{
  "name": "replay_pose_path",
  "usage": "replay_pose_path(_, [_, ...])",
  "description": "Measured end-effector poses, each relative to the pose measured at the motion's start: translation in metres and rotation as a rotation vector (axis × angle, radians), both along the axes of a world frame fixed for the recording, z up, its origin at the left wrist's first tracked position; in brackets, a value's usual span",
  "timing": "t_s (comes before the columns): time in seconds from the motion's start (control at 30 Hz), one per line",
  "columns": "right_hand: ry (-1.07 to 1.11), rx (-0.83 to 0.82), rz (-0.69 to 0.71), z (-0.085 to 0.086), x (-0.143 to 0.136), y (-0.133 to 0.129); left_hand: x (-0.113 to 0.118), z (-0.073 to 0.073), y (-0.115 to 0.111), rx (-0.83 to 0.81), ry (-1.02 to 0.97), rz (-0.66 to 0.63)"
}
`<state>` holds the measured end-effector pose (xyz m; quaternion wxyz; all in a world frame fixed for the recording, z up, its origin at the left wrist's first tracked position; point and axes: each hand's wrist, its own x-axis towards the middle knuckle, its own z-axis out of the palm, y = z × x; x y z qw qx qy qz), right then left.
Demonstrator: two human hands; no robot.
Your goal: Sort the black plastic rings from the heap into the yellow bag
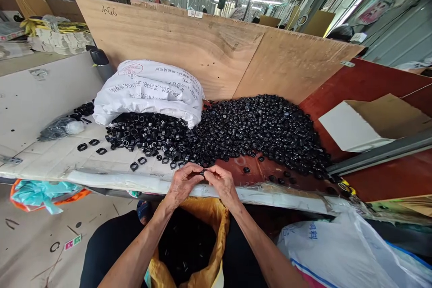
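Observation:
My left hand (184, 181) and my right hand (221, 181) meet over the table's front edge, fingertips pinched on a small black plastic part (202, 173). Fingers cover most of it, so its exact shape is hidden. Just beyond lies a heap of black plastic rings (148, 137), spilling from under a white woven sack (148, 85). To the right of them rises a larger pile of small round black caps (263, 121). Below my wrists, between my knees, a yellow sack (221, 216) stands with its mouth open and black parts inside.
Plywood boards (182, 45) wall off the back of the table. An open cardboard box (357, 126) and a grey metal bar (381, 155) sit at the right. A plastic bag of dark parts (54, 128) lies left. White sacks (324, 252) are low at the right.

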<state>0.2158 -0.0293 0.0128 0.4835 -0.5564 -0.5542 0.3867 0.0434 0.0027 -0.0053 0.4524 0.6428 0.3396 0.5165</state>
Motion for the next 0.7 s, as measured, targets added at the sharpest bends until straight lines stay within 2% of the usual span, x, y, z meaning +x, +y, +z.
replay_pose_path(0.07, [-0.066,0.084,0.013,-0.001,0.003,0.001,0.0,0.002,0.0,-0.032,0.012,-0.002])
replay_pose_path(0.17, [-0.169,0.298,0.072,-0.001,0.008,0.003,0.0,0.005,0.0,-0.132,0.033,-0.023])
replay_pose_path(0.3, [-0.22,0.456,0.163,0.002,0.01,0.007,-0.002,0.006,0.004,-0.385,-0.091,-0.133])
replay_pose_path(0.37, [-0.214,0.452,0.177,0.006,0.009,0.008,-0.004,0.006,0.005,-0.468,-0.177,-0.187])
replay_pose_path(0.47, [-0.179,0.379,0.138,0.011,0.003,0.007,-0.006,0.005,0.004,-0.45,-0.242,-0.206])
replay_pose_path(0.7, [-0.024,0.219,-0.028,0.014,-0.009,0.003,-0.003,0.007,0.001,-0.288,-0.214,-0.078])
